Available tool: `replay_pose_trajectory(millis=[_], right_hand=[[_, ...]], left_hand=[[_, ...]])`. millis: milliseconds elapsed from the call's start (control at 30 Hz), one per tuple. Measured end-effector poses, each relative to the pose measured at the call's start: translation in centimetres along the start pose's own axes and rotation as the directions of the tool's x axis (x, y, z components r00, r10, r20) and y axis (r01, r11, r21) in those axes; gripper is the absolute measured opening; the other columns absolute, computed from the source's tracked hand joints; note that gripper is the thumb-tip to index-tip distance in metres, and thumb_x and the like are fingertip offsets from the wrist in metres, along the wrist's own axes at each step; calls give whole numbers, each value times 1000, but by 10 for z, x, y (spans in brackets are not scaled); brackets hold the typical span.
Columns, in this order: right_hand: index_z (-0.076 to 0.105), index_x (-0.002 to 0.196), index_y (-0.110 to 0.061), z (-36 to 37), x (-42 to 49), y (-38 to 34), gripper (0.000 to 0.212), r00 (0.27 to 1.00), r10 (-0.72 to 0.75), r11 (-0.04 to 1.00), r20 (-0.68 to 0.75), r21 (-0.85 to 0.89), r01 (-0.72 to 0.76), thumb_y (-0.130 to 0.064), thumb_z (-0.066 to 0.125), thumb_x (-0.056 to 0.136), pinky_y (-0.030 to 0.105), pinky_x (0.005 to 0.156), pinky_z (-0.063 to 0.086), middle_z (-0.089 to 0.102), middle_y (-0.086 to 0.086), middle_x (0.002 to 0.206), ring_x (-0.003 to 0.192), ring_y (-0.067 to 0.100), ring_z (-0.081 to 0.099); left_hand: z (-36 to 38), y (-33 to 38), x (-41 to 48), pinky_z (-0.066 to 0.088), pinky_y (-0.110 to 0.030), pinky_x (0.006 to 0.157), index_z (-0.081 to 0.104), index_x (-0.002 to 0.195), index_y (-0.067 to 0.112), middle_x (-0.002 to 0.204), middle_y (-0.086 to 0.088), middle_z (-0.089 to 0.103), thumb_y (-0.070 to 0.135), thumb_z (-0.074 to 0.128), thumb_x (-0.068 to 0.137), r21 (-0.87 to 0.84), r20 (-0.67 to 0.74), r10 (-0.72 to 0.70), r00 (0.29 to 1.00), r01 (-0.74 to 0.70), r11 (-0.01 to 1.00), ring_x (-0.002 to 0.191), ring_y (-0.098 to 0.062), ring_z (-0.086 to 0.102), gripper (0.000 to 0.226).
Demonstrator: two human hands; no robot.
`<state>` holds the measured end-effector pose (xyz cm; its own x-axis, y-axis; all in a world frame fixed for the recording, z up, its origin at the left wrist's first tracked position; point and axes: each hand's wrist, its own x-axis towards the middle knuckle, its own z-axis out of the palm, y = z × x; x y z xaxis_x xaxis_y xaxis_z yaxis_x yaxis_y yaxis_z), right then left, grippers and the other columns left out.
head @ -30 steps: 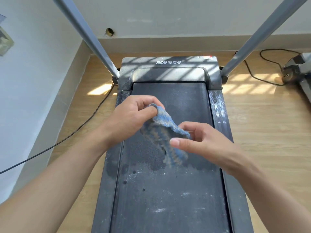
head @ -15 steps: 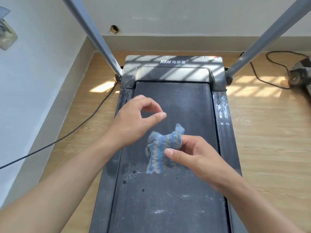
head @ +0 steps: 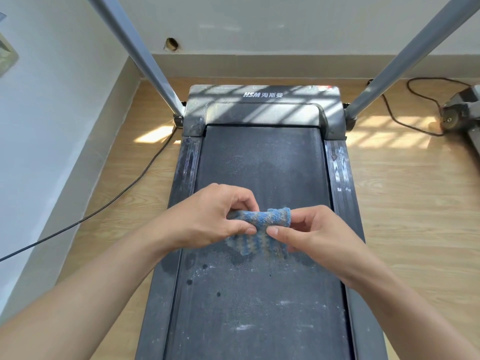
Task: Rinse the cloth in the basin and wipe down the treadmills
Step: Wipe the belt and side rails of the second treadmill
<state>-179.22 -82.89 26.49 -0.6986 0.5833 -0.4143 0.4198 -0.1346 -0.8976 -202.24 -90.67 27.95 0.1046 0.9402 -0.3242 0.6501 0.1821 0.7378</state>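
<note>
A white wall point(head: 52, 126) is seen at the left, and over the wooden floor point(head: 124, 178) beside it a black cable point(head: 104, 206) is trailed toward a dusty treadmill point(head: 259, 157). Above the treadmill, the left hand point(head: 207, 219) is pinched on the left edge of a small blue striped cloth point(head: 262, 229), and the right hand point(head: 319, 232) is pinched on its right edge, the lower part left hanging. Soft, light and limp, the cloth is judged best bunched into one palm before being pressed down.
</note>
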Motion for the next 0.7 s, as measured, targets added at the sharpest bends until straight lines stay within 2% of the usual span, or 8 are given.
replay_pose_trajectory(millis=[67,167,233,333,433,500,600,700], right_hand=[[78,95,-28,-4,0,1,26,991,21,999,-130,-30,-25,-44,89,77,49,81,57,79,3,93,77,15,69],[61,112,-39,-3,2,2,64,987,1,997,-158,-80,-13,-52,96,59,27,90,54,67,-17,120,108,-1,66],[64,113,-32,0,7,2,54,998,-46,998,-36,32,47,-38,95,70,28,93,54,69,-12,119,111,2,67],[74,97,-23,4,26,8,17,999,-42,998,-13,39,43,-26,86,85,34,83,55,76,5,98,87,14,70],[72,96,-22,-3,60,36,11,987,21,999,-161,-27,-26,-27,78,88,35,76,54,73,8,95,77,15,65],[71,97,-21,-21,86,58,10,957,52,995,-284,-67,-74,-24,76,89,26,67,52,71,7,89,72,9,61],[62,93,-19,-65,128,89,8,885,27,949,-464,-265,-168,-21,70,93,28,60,48,65,0,83,71,15,58],[52,86,-16,-110,175,121,14,786,-74,835,-614,-469,-288,-25,61,89,40,67,50,61,3,83,78,29,60]], left_hand=[[-1,-1,1,46,-17,74,71,103,27,92,17,78,18,77,98,-49,27,9,1000,-8,999,80,-2,69,11],[-2,-3,1,53,-26,87,74,117,19,106,7,80,10,66,105,-259,112,34,993,-4,966,97,-12,74,17],[1,-4,3,57,-37,99,74,125,18,117,-2,79,9,64,106,-353,101,57,993,-18,936,110,-23,74,23],[16,-19,6,57,-35,103,74,121,21,117,2,79,13,70,103,-433,-60,-35,998,6,901,113,-16,75,20],[40,-75,16,53,-38,110,70,122,31,132,17,69,25,75,100,-247,-319,-198,927,121,961,124,1,64,24],[50,-127,23,45,-43,118,61,137,31,151,14,54,32,69,101,-65,-395,-285,873,283,957,139,-6,53,36],[75,-213,30,29,-49,129,34,165,17,176,-2,21,39,59,106,176,-366,-466,805,552,815,162,-24,23,67],[119,-280,33,18,-54,133,7,171,12,179,-5,-7,53,39,110,288,-414,-519,748,649,705,166,-26,-1,80]])
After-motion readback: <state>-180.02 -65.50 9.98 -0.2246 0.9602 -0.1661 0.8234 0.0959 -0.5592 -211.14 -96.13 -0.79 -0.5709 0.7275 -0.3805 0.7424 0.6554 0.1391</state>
